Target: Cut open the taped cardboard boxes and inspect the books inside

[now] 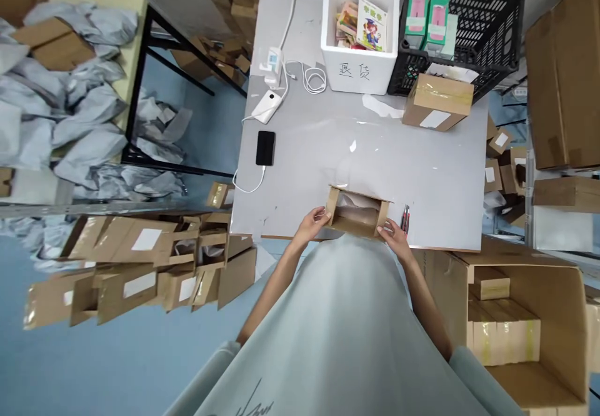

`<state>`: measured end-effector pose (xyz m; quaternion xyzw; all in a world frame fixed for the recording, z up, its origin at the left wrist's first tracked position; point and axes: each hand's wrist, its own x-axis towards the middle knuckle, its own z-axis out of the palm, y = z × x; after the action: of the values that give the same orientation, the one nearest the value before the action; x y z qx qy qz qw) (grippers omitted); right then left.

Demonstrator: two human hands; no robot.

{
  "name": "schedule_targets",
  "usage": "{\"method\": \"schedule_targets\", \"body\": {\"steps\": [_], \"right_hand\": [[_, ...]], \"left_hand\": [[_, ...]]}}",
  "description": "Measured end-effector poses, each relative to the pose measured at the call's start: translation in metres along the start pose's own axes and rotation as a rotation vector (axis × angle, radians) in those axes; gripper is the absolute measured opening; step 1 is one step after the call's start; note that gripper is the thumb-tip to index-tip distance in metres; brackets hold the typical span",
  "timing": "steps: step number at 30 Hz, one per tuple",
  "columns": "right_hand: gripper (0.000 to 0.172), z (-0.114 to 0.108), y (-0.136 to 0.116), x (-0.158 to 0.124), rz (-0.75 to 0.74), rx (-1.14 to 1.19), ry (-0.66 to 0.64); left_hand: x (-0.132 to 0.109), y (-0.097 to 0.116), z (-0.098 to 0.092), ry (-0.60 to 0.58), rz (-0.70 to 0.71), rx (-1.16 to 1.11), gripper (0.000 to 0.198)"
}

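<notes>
Two hands, left hand [313, 225] and right hand [394, 237], fingers nearly closed, pinch opposite ends of an open cardboard box [356, 223] at the near edge of the desk [307, 160]. Even pressure should keep its walls square. The white tub [359, 83] bears handwritten 退货; a booklet [372, 25], seemingly, 学数学.

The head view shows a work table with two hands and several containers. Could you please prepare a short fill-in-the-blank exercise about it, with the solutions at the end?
1. The left hand and the right hand hold a small cardboard box whose upward-facing side is ____.
2. The red-and-black tool lies nearer to the ____ hand.
3. The container with books inside is ____ in colour.
4. The crate with green-and-pink boxes inside is ____ in colour.

Missing words: open; right; white; black.
</notes>
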<state>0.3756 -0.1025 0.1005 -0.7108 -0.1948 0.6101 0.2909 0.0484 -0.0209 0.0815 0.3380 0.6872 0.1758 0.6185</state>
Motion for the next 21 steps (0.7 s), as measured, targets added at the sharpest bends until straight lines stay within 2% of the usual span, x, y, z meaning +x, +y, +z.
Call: {"method": "schedule_targets", "body": {"steps": [5, 10, 17, 21], "right_hand": [[0.089, 0.005, -0.018, 0.009, -0.131, -0.165, -0.058], [0.07, 0.025, -0.039, 0.019, -0.273, -0.446, -0.122], [0.058, 0.088, -0.061, 0.005, -0.441, -0.6, -0.367], [0.057, 0.143, -0.069, -0.021, -0.523, -0.691, -0.468]], "left_hand": [[-0.018, -0.011, 0.001, 0.14, 0.023, -0.005, 0.065], [-0.067, -0.033, -0.005, 0.359, 0.022, -0.129, 0.066], [-0.152, -0.074, -0.004, 0.73, 0.068, -0.274, 0.061], [-0.185, -0.113, -0.023, 0.842, 0.052, -0.415, 0.061]]}}
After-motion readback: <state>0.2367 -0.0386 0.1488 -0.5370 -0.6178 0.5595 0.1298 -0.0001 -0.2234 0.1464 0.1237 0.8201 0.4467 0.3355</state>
